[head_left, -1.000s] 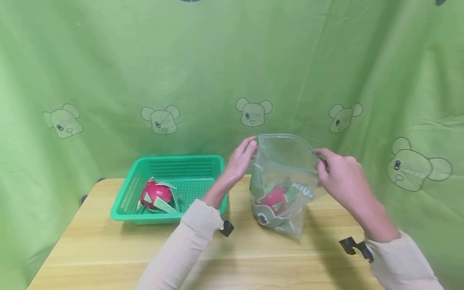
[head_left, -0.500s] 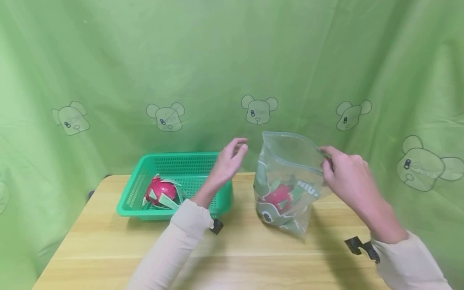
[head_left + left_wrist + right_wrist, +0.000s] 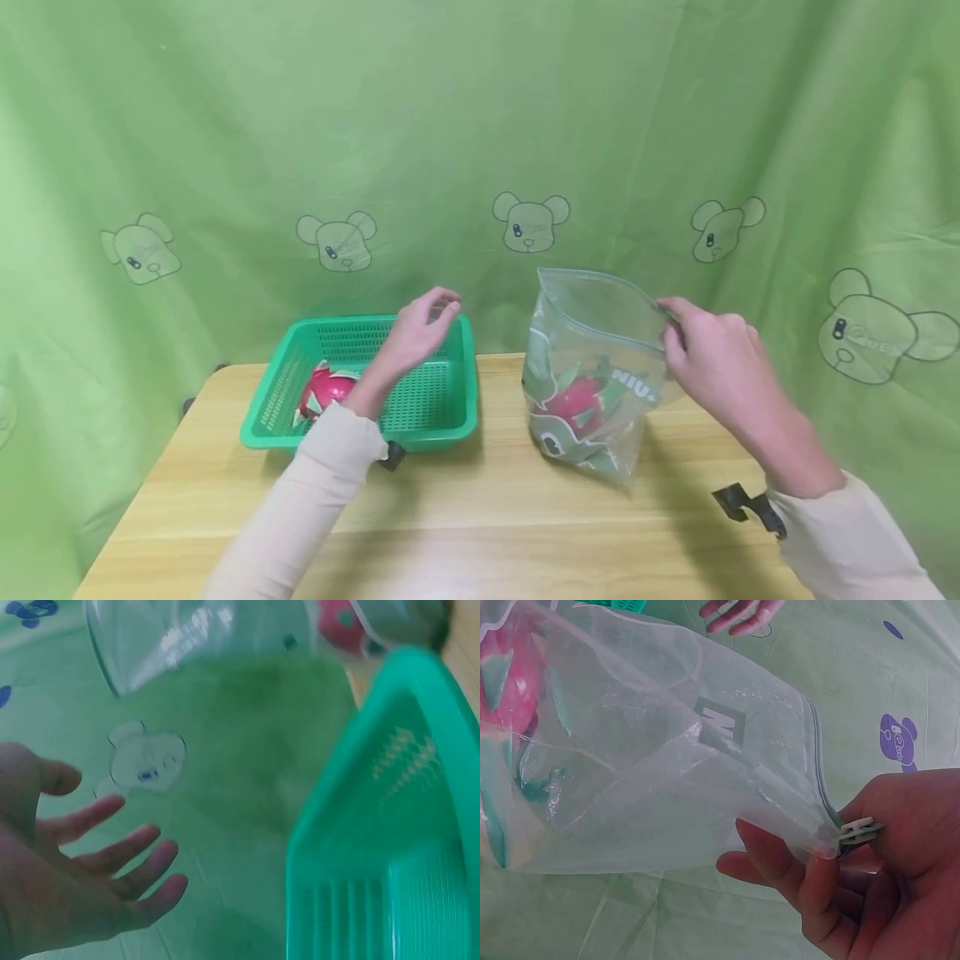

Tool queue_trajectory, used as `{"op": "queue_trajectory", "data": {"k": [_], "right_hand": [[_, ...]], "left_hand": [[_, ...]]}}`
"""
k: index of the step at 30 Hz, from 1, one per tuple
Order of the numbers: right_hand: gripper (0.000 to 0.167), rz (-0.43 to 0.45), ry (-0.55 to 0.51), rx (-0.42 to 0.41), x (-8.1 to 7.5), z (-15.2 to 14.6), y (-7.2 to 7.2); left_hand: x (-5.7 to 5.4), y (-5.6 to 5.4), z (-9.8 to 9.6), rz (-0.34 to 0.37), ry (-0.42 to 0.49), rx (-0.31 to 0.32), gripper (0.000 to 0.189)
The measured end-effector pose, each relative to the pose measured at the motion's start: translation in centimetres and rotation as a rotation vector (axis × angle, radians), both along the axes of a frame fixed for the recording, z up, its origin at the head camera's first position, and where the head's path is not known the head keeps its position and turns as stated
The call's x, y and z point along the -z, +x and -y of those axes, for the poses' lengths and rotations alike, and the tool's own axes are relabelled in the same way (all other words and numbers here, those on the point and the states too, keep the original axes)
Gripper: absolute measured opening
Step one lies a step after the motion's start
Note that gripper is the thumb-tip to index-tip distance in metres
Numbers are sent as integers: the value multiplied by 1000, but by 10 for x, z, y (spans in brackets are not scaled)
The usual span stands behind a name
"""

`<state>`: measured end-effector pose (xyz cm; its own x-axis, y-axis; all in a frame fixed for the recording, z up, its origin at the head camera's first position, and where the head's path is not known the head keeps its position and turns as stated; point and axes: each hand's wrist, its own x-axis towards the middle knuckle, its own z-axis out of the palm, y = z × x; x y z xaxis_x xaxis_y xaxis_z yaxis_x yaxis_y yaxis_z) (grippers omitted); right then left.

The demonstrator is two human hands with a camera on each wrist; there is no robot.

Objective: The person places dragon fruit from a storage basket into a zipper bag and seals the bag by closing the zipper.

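A clear zip bag [image 3: 600, 333] with green printing stands on the table, its mouth gaping at the top. Inside lies a pink dragon fruit [image 3: 577, 404] with green scales. My right hand [image 3: 723, 358] pinches the bag's upper right corner, by the white zip slider [image 3: 859, 830]. Over the green plastic basket [image 3: 471, 383] hangs my left hand [image 3: 416, 333], fingers spread and holding nothing. Another dragon fruit [image 3: 324, 390] sits in the basket's left part, partly hidden behind the left wrist. In the left wrist view the basket's wall is right of the hand.
The wooden table [image 3: 495, 533] carries the basket at left and the bag right of centre. A green curtain [image 3: 435, 125] with bear-head prints hangs close behind the table's far edge.
My left hand has let go of the bag's left edge and moved left over the basket. The right hand keeps its grip on the bag's corner.
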<state>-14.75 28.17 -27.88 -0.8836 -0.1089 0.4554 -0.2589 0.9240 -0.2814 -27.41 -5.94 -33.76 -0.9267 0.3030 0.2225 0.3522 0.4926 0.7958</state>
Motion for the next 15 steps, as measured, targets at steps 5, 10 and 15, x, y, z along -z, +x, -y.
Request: {"op": "queue_trajectory", "data": {"k": [5, 10, 15], "right_hand": [[37, -8, 1, -8, 0, 1, 0], [37, -16, 3, -7, 1, 0, -1], [37, -9, -2, -1, 1, -1, 0]], "left_hand": [[5, -7, 25, 25, -73, 30, 38], [7, -11, 44, 32, -100, 45, 40], [9, -17, 59, 15, -143, 69, 40]]}}
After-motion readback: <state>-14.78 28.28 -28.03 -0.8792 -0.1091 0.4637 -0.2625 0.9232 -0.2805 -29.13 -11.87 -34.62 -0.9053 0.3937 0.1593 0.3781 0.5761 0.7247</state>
